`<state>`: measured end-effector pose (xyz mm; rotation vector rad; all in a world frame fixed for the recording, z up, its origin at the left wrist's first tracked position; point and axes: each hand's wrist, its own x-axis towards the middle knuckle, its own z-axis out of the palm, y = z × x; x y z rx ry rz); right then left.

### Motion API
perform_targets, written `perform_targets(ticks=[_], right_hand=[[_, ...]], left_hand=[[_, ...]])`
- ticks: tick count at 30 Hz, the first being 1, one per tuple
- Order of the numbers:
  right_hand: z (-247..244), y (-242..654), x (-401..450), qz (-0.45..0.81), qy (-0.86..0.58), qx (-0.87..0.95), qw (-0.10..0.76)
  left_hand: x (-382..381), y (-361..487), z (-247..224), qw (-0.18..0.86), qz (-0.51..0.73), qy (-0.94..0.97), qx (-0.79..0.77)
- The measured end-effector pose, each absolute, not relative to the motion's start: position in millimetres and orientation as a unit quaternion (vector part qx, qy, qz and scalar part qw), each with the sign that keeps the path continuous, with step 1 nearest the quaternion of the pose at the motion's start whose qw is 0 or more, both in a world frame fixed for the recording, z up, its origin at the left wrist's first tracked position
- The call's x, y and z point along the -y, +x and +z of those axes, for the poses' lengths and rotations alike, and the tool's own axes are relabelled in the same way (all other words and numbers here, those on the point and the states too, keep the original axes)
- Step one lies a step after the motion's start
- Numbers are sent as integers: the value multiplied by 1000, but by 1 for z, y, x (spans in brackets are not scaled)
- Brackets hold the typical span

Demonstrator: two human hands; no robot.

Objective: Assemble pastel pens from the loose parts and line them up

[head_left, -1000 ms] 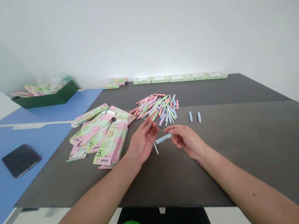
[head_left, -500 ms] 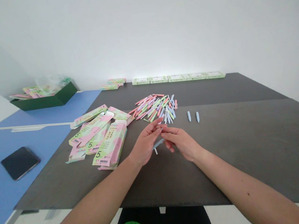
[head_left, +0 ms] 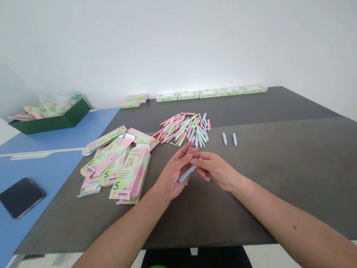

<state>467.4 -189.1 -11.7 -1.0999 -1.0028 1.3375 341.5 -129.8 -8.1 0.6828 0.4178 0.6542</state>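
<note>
My left hand (head_left: 173,175) and my right hand (head_left: 216,168) meet over the near middle of the dark table. Between them is a light blue pen barrel (head_left: 186,175), slanting down to the left. Fingers of both hands are closed around its upper end and partly hide it. A tiny white bit shows just below the left hand; what it is I cannot make out. Beyond my fingers lies a loose pile of pastel pen parts (head_left: 181,128), red, green, purple and blue, with white sticks among them. Two short blue pen pieces (head_left: 230,139) lie side by side to the right.
Opened pink-and-green cartons (head_left: 128,172) are heaped left of my hands. A row of flat boxes (head_left: 209,93) lines the wall, with a small stack of cartons (head_left: 134,100) beside it. On the blue table are a phone (head_left: 22,197) and a dark green bin (head_left: 70,117).
The blue pen barrel has tilted and its lower end shows more in my left hand. The white stick below it has mostly gone from sight. Both hands stay almost in place.
</note>
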Motion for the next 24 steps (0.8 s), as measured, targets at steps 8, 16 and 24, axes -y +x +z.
perform_targets(ticks=[8,16,24], right_hand=[[-13,475,188,525,-498,457,518],[-8,488,189,446,-579,510,453],[-7,489,187,440,-568,474,509]], left_hand=[[129,343,-9,805,363,406,-234],[123,334,-2,631,359,635,-263],[114,330,-3,583,402,628,-323]])
